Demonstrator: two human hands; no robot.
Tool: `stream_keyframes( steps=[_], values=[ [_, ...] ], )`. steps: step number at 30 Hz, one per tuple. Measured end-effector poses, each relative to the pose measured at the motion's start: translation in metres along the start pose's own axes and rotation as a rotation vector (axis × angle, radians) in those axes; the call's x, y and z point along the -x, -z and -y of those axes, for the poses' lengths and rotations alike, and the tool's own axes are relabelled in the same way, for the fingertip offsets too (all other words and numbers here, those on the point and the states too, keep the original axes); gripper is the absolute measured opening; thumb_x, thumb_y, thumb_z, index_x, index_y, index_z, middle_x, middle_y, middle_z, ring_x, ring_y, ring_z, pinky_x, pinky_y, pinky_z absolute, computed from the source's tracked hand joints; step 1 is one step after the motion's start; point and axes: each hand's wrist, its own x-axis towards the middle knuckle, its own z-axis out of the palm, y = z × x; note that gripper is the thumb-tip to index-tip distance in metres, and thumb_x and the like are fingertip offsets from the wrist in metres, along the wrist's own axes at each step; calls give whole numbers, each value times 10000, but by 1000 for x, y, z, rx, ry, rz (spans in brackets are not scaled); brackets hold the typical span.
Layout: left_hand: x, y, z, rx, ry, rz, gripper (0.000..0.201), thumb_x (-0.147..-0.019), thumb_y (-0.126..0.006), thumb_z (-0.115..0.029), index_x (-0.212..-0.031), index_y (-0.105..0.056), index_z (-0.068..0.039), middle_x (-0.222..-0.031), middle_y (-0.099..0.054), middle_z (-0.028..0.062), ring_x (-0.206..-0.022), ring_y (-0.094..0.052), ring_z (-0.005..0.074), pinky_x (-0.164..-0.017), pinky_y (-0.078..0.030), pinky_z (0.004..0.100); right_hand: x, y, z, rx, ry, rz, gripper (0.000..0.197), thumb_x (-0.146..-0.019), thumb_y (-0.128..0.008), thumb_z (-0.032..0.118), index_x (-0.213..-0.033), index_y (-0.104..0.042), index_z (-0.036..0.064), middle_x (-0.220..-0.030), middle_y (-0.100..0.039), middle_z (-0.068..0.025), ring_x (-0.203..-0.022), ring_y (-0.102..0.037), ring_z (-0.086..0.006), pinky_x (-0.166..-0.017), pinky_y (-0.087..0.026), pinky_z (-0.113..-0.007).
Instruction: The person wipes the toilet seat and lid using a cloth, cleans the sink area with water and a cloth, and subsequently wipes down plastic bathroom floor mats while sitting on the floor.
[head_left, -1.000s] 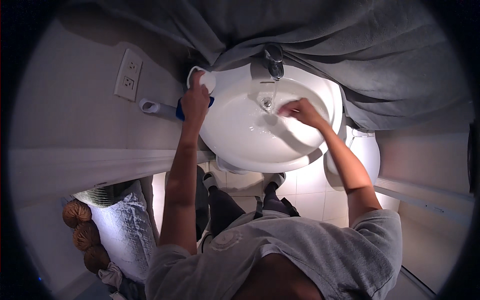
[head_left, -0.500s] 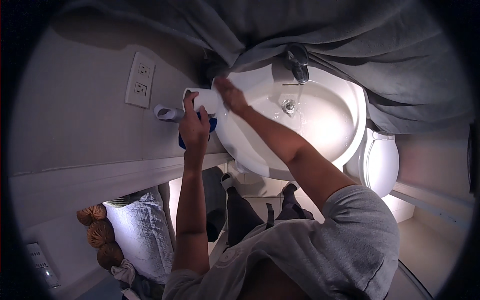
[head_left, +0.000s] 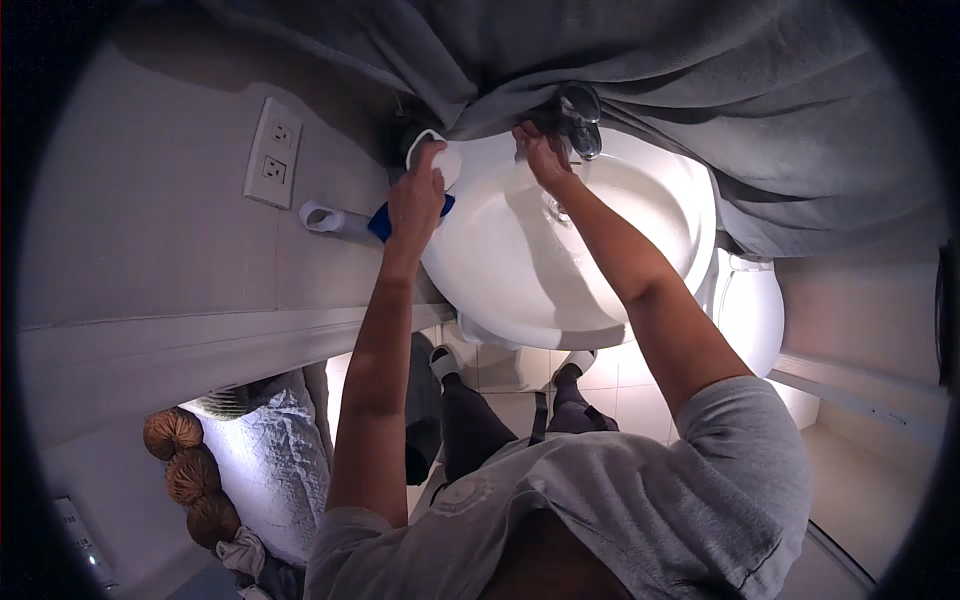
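Observation:
At the sink's left back rim, my left hand [head_left: 415, 200] is wrapped around a white cup [head_left: 447, 165], its mouth tilted toward the wall. My right hand [head_left: 545, 158] is just left of the chrome faucet [head_left: 583, 122], over the back of the white oval sink [head_left: 500, 305]. Its fingers are loosely bent and somewhat apart, with nothing seen in them. Whether it touches the rim or the faucet is hard to make out. Below it, the drain [head_left: 558, 210] is partly covered by my wrist.
By my left wrist are a blue cloth-like thing [head_left: 380, 222] and a white tube-shaped piece [head_left: 322, 217] at the wall. An outlet plate [head_left: 272, 153] is above them. Grey fabric [head_left: 700, 75] drapes behind the faucet. A white toilet [head_left: 752, 310] stands right of the sink.
My right hand has moved right from beside the cup to beside the faucet. My left hand has shifted up and slightly right with the cup, which has turned.

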Motion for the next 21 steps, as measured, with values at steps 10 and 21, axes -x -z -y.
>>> stream_keyframes(
  steps=[10,21],
  values=[
    [-12,-25,16,-99,-177,6,460,-773,-523,-58,-1190,-444,-235,-1183,-481,63,-876,-574,281,-684,-495,372,84,99,74,-170,-11,-223,499,-572,-430,-159,-982,-606,65,-1000,-597,-114,-948,-554,-272,-786,-473,-341],
    [3,-12,-24,-45,-141,-13,608,-758,-604,-96,-1296,-367,-250,-1192,-459,107,-1063,-485,299,-844,-440,370,55,119,-64,239,31,-39,471,-708,-439,-38,-1160,-515,70,-1244,-456,-135,-1178,-383,-318,-1012,-289,-349]
  ],
)
